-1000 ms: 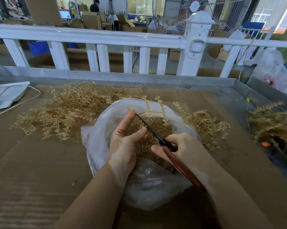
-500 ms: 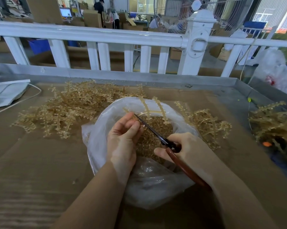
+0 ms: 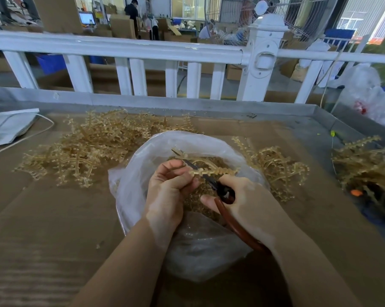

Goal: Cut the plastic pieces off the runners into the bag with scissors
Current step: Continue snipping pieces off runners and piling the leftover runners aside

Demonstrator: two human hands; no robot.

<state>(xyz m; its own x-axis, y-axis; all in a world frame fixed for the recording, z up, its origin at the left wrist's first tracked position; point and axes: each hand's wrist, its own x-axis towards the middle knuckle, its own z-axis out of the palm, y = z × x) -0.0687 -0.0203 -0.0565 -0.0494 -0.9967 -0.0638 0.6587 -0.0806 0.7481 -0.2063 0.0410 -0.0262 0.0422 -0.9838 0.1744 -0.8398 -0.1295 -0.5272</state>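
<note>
We take the clear plastic bag [image 3: 193,247] as our reference; it lies open on the cardboard-covered table [image 3: 54,229]. Above its mouth, our left hand [image 3: 167,191] holds 1 tan runner [image 3: 211,170], fingers curled around its near end. Our right hand [image 3: 244,202] grips the scissors [image 3: 211,185], fingers wrapped around the red-brown handles. The dark blades extend across the runner toward the far rim of the bag; they appear slightly parted at the tips, though the view is too blurred to confirm this. Loose cut pieces [image 3: 196,200] fill the bag beneath both hands. A large pile of uncut runners [image 3: 87,149] lies beyond and left of the bag. A smaller pile [image 3: 275,167] lies just right of it.
</note>
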